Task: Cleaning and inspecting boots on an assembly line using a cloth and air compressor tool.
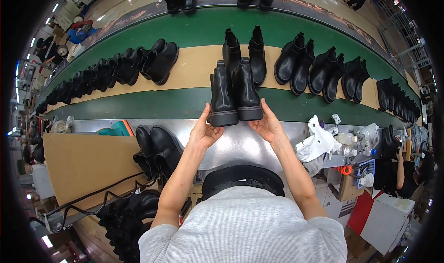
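Observation:
I hold a pair of black ankle boots side by side, heels toward me, over the near edge of the green conveyor belt (pixel 152 103). My left hand (pixel 203 130) grips the heel of the left boot (pixel 222 99). My right hand (pixel 267 123) grips the heel of the right boot (pixel 246 93). Just beyond them another black pair (pixel 245 52) stands on the tan strip (pixel 194 66) of the belt.
Many black boot pairs line the belt to both sides, such as one pair (pixel 155 62) at left and another (pixel 296 62) at right. Black boots (pixel 155 149) lie on the metal bench (pixel 240 145) by a cardboard sheet (pixel 85 163). White rags (pixel 317 143) and bottles sit at right, near a seated person (pixel 402 173).

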`<state>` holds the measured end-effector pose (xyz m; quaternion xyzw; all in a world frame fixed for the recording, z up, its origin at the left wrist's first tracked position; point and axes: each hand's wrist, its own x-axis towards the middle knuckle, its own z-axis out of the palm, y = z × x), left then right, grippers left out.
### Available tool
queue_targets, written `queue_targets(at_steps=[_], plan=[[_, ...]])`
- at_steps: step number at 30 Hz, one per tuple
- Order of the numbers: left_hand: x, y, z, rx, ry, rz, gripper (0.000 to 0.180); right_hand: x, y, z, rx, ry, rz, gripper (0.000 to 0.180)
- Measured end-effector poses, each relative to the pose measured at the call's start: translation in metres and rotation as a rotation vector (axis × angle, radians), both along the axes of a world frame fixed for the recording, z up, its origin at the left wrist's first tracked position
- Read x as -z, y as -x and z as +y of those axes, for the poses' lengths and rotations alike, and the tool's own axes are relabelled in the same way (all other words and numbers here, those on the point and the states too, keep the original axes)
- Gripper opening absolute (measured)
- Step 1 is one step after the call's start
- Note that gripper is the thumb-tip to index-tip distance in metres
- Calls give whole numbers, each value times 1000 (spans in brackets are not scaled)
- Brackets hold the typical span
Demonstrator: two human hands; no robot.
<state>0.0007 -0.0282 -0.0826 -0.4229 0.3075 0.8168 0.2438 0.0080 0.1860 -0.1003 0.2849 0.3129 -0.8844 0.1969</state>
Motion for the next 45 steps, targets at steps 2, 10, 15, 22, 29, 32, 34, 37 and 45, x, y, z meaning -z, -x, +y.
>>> queue_targets(at_steps=[2,10,15,22,29,32,34,37,45], plan=[[-1,0,0,-1,5,0,49,-5,0,-2,8,36,-6,42],[-8,-1,2,-22,9,3,47,2,-2,-1,20,31,-36,42],[-4,-3,-1,-27,-68,-10,40,1,-2,-3,-17,10,4,42],[-2,-7,-2,-57,-89,-5,38,-1,-4,-8,-19,-26,50,40],[63,-35,-39,195,-90,315,34,42,-29,19,-393,-48,256,44],[77,-44,-37,446,267,106,48,60,-41,14,-534,-416,88,67],[114,-41,-51,543,341,132,73,60,-40,1,-682,-728,135,84],[85,-3,-18,943,903,333,123,71,-13,-7,-734,-1107,294,114],[88,35,-13,1179,1449,502,71,76,30,-27,-904,-1620,138,111]])
